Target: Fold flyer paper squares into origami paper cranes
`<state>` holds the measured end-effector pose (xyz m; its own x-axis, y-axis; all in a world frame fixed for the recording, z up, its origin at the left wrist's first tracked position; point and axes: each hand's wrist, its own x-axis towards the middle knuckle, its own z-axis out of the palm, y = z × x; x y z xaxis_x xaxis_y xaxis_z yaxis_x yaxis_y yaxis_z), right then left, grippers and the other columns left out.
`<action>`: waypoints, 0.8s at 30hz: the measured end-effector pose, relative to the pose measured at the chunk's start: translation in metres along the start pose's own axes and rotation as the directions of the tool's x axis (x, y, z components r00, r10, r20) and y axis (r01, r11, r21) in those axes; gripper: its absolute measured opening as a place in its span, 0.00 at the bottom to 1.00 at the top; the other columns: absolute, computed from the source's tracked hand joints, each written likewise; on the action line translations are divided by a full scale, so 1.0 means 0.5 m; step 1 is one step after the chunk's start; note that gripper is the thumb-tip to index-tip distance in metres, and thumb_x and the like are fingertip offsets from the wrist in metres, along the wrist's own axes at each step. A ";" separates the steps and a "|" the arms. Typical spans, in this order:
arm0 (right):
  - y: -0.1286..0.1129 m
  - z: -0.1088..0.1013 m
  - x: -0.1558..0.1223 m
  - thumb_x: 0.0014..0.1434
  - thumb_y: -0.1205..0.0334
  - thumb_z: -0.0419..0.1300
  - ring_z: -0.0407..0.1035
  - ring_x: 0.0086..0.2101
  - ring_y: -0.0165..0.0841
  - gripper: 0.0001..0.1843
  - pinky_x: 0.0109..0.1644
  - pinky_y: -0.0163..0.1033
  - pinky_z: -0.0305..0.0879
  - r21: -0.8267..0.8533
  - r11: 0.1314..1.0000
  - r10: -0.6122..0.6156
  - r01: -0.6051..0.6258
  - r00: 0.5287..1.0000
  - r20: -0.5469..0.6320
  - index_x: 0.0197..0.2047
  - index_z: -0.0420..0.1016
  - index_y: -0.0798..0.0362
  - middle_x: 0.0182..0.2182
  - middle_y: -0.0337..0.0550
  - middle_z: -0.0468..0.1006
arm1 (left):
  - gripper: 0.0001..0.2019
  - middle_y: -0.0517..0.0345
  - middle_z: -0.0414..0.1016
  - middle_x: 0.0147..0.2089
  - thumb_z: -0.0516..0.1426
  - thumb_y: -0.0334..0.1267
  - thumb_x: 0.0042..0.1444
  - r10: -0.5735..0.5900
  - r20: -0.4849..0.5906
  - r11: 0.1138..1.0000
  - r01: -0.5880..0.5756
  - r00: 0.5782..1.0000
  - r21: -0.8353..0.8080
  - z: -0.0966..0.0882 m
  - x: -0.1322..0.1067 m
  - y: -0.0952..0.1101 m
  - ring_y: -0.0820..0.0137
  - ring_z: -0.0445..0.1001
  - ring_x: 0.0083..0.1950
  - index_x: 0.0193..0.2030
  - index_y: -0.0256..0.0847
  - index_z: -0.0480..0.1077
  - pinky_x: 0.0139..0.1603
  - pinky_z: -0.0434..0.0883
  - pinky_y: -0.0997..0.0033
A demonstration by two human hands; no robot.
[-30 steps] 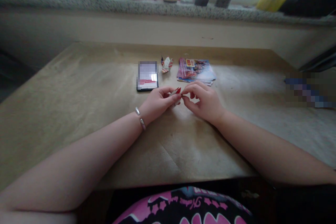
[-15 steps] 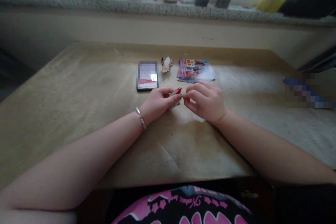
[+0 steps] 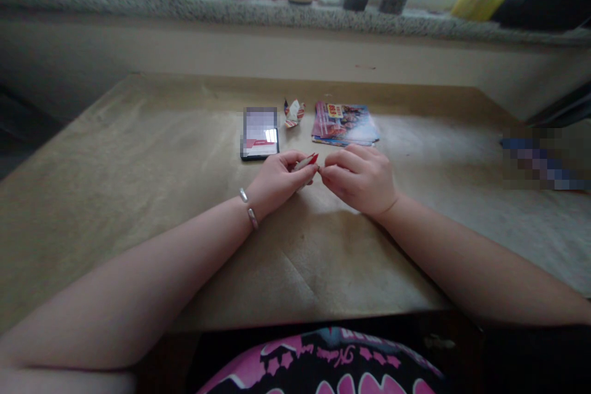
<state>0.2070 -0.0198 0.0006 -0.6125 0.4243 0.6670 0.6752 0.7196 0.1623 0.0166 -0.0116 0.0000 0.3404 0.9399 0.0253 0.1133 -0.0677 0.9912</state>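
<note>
1. Two sets of fingertips meet near the middle of the table. The left hand's fingers (image 3: 298, 173) and the right hand's fingers (image 3: 333, 172) are both pinched closed on a small folded paper (image 3: 306, 163), red and white, held low over the surface.
2. Thumb and forefinger of the left hand (image 3: 277, 181) grip the paper from the left side, with the other fingers curled under. The right hand (image 3: 362, 181) is curled the same way and nips the paper's right tip.
3. Most of the paper is hidden inside the two grips, so its shape is hard to tell. It seems to be a narrow, pointed fold.
4. A silver bracelet (image 3: 248, 212) sits on the left wrist.
5. Both forearms lie on a creased brown paper sheet (image 3: 138, 166) that covers the table.
6. Just beyond the left hand a phone (image 3: 259, 135) lies flat.
7. A little to the right of the phone, and slightly farther back, stands a folded paper figure (image 3: 293, 112) in white, red and blue.
8. Beyond the right hand lies a stack of printed leaflets (image 3: 344, 123), near the knuckles but not touching them.
9. Along the far wall runs a speckled sill (image 3: 277, 12) with jars and bottles standing on it under a barred window
</note>
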 end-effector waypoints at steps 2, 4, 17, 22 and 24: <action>-0.001 0.002 0.000 0.63 0.63 0.55 0.65 0.31 0.32 0.10 0.35 0.41 0.57 0.009 1.000 -0.007 0.008 1.000 -0.016 0.30 0.72 0.48 0.33 0.39 0.79 | 0.12 0.64 0.69 0.25 0.62 0.44 0.49 -0.001 -0.015 1.000 0.002 1.000 0.025 0.000 0.001 -0.002 0.79 0.65 0.25 0.33 0.36 0.71 0.27 0.63 0.78; -0.002 0.006 0.000 0.62 0.63 0.56 0.66 0.31 0.32 0.09 0.35 0.40 0.59 0.053 0.998 0.019 -0.018 0.999 -0.030 0.30 0.71 0.49 0.32 0.40 0.79 | 0.12 0.63 0.70 0.26 0.62 0.44 0.49 0.000 -0.030 0.999 0.001 1.000 0.035 -0.001 0.003 -0.003 0.78 0.66 0.26 0.34 0.36 0.71 0.27 0.63 0.78; -0.021 0.015 0.010 0.55 0.63 0.61 0.62 0.26 0.28 0.04 0.31 0.36 0.59 0.427 0.780 0.441 -0.458 0.886 0.145 0.30 0.70 0.51 0.25 0.37 0.69 | 0.12 0.65 0.68 0.23 0.62 0.44 0.49 0.048 -0.041 0.998 -0.047 0.998 0.038 -0.002 0.006 -0.003 0.79 0.63 0.24 0.31 0.37 0.69 0.26 0.60 0.78; -0.023 0.021 0.011 0.55 0.63 0.61 0.62 0.26 0.28 0.06 0.30 0.37 0.59 0.432 0.744 0.493 -0.509 0.855 0.160 0.28 0.71 0.52 0.24 0.37 0.71 | 0.14 0.64 0.68 0.25 0.62 0.45 0.48 0.099 -0.048 0.995 -0.098 0.994 0.028 -0.002 0.010 -0.010 0.79 0.63 0.26 0.32 0.36 0.71 0.27 0.60 0.78; -0.023 0.024 0.011 0.55 0.62 0.61 0.62 0.25 0.28 0.06 0.30 0.37 0.59 0.452 0.723 0.508 -0.522 0.845 0.163 0.28 0.71 0.52 0.24 0.37 0.71 | 0.14 0.63 0.69 0.27 0.63 0.45 0.48 0.118 -0.056 0.993 -0.116 0.991 0.037 -0.002 0.012 -0.013 0.78 0.64 0.27 0.33 0.35 0.71 0.29 0.61 0.78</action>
<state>0.1910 -0.0193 -0.0063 -0.2416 0.8143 0.5277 0.6221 0.5474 -0.5599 0.0169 -0.0054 -0.0061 0.2986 0.9427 0.1490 0.1080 -0.1885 0.9761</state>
